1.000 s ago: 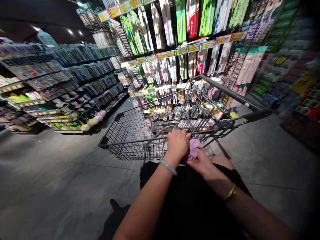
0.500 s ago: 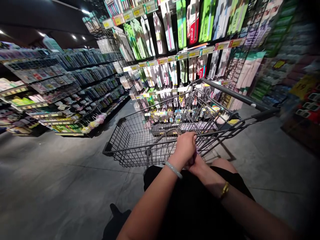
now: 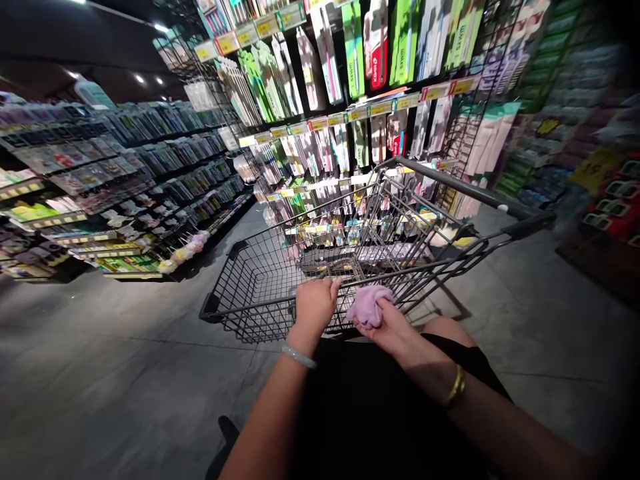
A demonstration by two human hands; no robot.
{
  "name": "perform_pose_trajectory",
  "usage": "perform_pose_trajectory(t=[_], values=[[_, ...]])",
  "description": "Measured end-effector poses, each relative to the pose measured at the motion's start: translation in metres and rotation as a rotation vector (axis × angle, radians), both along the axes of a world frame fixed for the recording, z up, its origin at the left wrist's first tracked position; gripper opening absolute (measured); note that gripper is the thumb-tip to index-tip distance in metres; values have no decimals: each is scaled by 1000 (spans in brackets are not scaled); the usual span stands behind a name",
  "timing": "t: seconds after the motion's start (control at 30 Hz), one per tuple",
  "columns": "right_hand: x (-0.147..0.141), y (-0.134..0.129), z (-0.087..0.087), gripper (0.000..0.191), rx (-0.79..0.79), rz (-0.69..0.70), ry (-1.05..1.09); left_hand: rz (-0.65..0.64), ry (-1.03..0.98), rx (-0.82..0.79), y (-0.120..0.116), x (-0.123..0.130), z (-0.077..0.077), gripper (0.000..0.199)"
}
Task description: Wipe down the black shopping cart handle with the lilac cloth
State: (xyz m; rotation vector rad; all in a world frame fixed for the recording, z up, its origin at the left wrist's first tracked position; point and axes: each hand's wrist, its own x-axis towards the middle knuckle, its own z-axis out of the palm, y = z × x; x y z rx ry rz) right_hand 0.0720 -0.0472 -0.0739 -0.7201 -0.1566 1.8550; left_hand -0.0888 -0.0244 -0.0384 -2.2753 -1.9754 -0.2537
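Observation:
My right hand (image 3: 393, 330) holds a crumpled lilac cloth (image 3: 371, 307), bunched between thumb and fingers, in front of the cart's near side. My left hand (image 3: 315, 307) is closed over the top rail on the near side of a dark wire shopping cart (image 3: 255, 310); its fingertips are hidden behind the rail. A pale bracelet is on the left wrist and a gold one on the right. The cart's handle (image 3: 460, 183) extends to the upper right, with no hand on it.
A rack of packaged toothbrushes (image 3: 355, 53) stands behind the cart. To the left are shelves (image 3: 125, 167) of packaged goods, with grey floor (image 3: 125, 373) in front. Stacked goods with a yellow sign (image 3: 595, 163) stand at the right.
My hands have come apart. The left has moved left along the cart rail, and the lilac cloth, mostly hidden before, now shows in my right hand.

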Motion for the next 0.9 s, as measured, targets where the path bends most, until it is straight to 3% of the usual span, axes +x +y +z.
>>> perform_pose_trajectory(t=[0.1, 0.17, 0.23, 0.3, 0.43, 0.53, 0.6, 0.63, 0.73, 0.83, 0.9], values=[[0, 2, 37, 9, 114, -2, -4, -22, 32, -14, 1, 3, -2, 57], [6, 5, 52, 14, 241, -97, -52, -8, 40, -11, 2, 6, -3, 56], [12, 9, 48, 30, 283, -235, -233, 8, 35, -3, 3, 9, -3, 57], [14, 8, 29, 47, 326, -298, -504, 5, 25, 6, 4, 14, -3, 57], [16, -5, -6, 46, 584, -144, -904, -2, 18, 16, 5, 28, -4, 55], [30, -8, 1, 44, 660, -300, -1055, -15, 8, 38, 6, 37, -5, 53], [44, -1, 16, 38, 686, -398, -1328, -26, -1, 58, 7, 40, -7, 55], [50, 5, 23, 32, 707, -361, -1519, -25, -4, 66, 7, 40, -8, 56], [59, 27, 39, 25, 881, -34, -1986, -22, -10, 75, 9, 39, -10, 53], [61, 45, 45, 25, 1076, 160, -2172, -42, -14, 76, 8, 37, -9, 50], [68, 52, 47, 21, 1067, 240, -2247, -74, -23, 73, 5, 32, -6, 52]])
